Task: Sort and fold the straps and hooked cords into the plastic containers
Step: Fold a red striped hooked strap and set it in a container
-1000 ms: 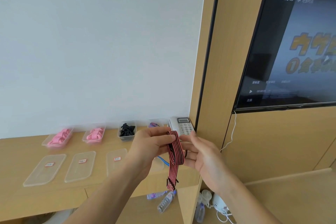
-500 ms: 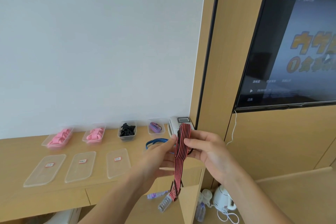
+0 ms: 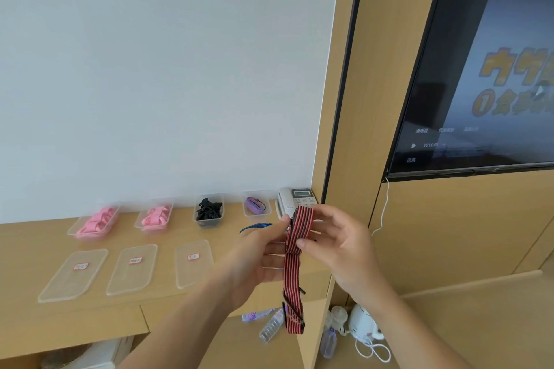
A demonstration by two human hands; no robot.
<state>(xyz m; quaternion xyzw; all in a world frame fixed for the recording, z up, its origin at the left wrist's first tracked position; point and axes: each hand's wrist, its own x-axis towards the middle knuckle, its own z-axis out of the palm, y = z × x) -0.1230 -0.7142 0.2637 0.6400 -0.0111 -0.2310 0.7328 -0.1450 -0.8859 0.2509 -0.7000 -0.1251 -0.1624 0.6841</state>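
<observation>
Item: red strap (image 3: pixel 295 252), black-striped, held in the air in front of the worktop (image 3: pixel 36 234) edge.

Hands: left hand (image 3: pixel 257 260) gripped the strap from the left, fingertips at its upper fold. Right hand (image 3: pixel 338 246) pinched the folded top from the right, thumb low on the fold. Both were clamped on the strap, close together, with the strap between them.

Condition of strap: top portion doubled over into a short fold; the rest hung straight down below the hands. Dark buckle or hook fittings showed near the lower end; which kind could not be told.

Worktop, back row: two tubs (image 3: pixel 96 223) of pink straps, one tub of black cords (image 3: pixel 209 210), one tub with a purple strap (image 3: pixel 255 206). A phone (image 3: pixel 295 199) stood just beside the last tub. A blue strap (image 3: pixel 254 227) lay loose near the left hand. Front row: three labelled lids (image 3: pixel 73 274) lying flat.

Stage, as judged: folding part done; no tub holding red straps was visible.

Risks, as judged: the long hanging tail could swing and its fittings snag on the worktop edge. A slack pinch would let the fold spring open. The strap could be dropped into a tub of the wrong colour.
</observation>
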